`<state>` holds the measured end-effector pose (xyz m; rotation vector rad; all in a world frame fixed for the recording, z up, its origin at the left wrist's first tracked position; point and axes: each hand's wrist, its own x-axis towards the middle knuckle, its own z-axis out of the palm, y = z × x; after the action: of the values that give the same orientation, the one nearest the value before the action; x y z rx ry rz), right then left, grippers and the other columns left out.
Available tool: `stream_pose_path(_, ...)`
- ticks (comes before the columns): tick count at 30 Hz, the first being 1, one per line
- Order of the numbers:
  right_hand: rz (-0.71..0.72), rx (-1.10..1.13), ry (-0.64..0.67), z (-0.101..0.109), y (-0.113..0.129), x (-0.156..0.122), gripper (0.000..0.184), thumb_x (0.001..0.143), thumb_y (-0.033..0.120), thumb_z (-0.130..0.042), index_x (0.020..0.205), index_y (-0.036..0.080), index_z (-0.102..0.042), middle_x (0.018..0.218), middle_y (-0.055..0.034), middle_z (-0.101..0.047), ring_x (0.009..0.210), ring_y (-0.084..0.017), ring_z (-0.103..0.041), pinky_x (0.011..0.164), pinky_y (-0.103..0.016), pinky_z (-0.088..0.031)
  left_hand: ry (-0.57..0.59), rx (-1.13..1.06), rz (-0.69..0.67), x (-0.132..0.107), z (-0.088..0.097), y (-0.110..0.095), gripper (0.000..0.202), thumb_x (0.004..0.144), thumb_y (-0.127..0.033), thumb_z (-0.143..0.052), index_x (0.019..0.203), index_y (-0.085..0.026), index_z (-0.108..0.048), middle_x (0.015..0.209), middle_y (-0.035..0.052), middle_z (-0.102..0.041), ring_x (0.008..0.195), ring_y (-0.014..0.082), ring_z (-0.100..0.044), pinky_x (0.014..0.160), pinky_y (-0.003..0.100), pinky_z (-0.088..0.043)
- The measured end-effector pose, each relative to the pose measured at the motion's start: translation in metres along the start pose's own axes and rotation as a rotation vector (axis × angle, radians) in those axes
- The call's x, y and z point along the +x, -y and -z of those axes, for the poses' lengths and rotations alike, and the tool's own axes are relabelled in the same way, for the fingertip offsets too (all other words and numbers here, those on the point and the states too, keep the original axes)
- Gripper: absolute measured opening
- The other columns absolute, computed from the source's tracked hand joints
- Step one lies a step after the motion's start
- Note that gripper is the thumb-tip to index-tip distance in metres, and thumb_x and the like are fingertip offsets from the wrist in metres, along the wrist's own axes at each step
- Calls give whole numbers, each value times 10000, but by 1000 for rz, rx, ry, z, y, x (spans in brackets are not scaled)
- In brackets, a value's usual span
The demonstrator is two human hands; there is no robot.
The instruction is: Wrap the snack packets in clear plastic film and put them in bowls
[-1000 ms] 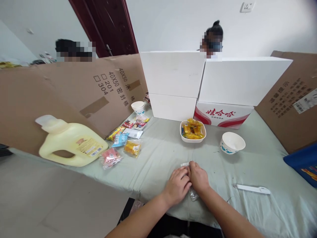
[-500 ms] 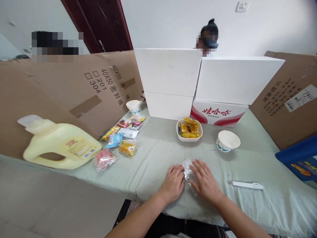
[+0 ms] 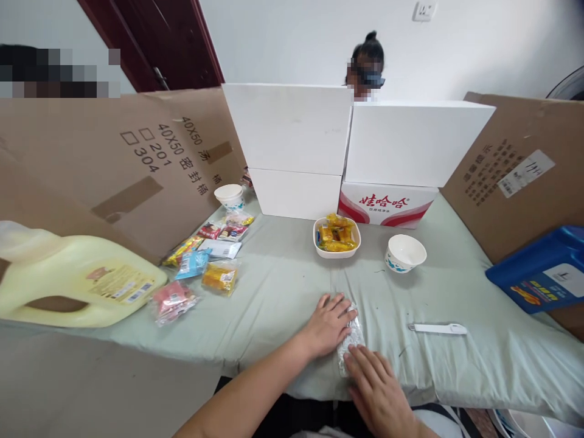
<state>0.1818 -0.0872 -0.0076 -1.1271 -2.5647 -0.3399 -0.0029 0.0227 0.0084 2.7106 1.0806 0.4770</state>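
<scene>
A small clear plastic wrapper (image 3: 349, 337) lies flat on the pale green cloth (image 3: 283, 286) near the table's front edge. My left hand (image 3: 326, 326) rests on its left side with fingers stretched out flat. My right hand (image 3: 376, 389) lies flat on the wrapper's near end, fingers spread. Neither hand grips anything. Beyond them stand a white dish of yellow snack packets (image 3: 336, 237) and an empty white bowl (image 3: 405, 253).
A pale yellow jug (image 3: 77, 281) lies at the left beside several loose snack packets (image 3: 201, 261) and a paper cup (image 3: 230, 196). A white utensil (image 3: 438, 328) lies at the right. White boxes (image 3: 351, 146) and cardboard sheets (image 3: 123, 164) wall the table; a blue container (image 3: 538, 267) sits right. A person (image 3: 365, 64) sits behind the boxes.
My hands went from pinched together on the wrapper to lying flat on it. The right hand slid toward me along the wrapper. The view shifted right.
</scene>
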Motion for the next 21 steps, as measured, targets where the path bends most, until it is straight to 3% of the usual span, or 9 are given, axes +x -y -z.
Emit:
stream_pose_path(4,-62,93,-1,7,-14,2,483,847,153,-515,1328,184,-505,1282,-78,-607,1180,-225,-521,1013,-385,-358,-77,10,-14,-3,5,2,336,901,-296,-572,1232,-238,-555,1349,72,-521,1284,297,-388,1045,519,-293)
stream_pose_path(7,-62,191,23,11,-14,5,465,821,136,-514,1279,211,-542,1239,-75,-628,1132,-220,-545,1016,-396,-363,-99,-15,-4,-11,9,-4,143,895,-221,-548,1001,-202,-642,1069,72,-626,1058,247,-517,924,421,-402)
stream_pose_path(10,-40,260,54,14,-17,10,425,800,144,-519,1219,194,-576,1287,-97,-592,1234,-254,-477,1058,-439,-330,-70,-88,-47,-18,9,-8,120,909,-202,-522,886,-195,-640,853,42,-625,909,204,-539,827,354,-435)
stream_pose_path(15,-90,526,35,10,-29,24,298,871,92,-416,1073,192,-611,1066,-79,-681,1055,-202,-588,940,-381,-437,-92,-289,-41,-30,12,-4,174,895,-127,-473,959,-201,-617,973,45,-653,1006,204,-538,916,376,-425)
stream_pose_path(18,-300,661,62,4,-37,35,237,925,177,-396,1016,199,-613,954,-69,-688,900,-183,-629,803,-327,-484,-89,-429,-5,-37,17,-1,212,844,-109,-459,981,-198,-594,1018,56,-645,1017,210,-547,924,386,-435)
stream_pose_path(21,-529,694,123,-4,-43,50,211,942,285,-421,967,210,-617,908,-48,-688,827,-166,-640,742,-277,-476,-106,-515,98,-42,16,1,429,838,-219,-535,1259,-190,-460,1072,76,-640,1020,226,-565,939,409,-446)
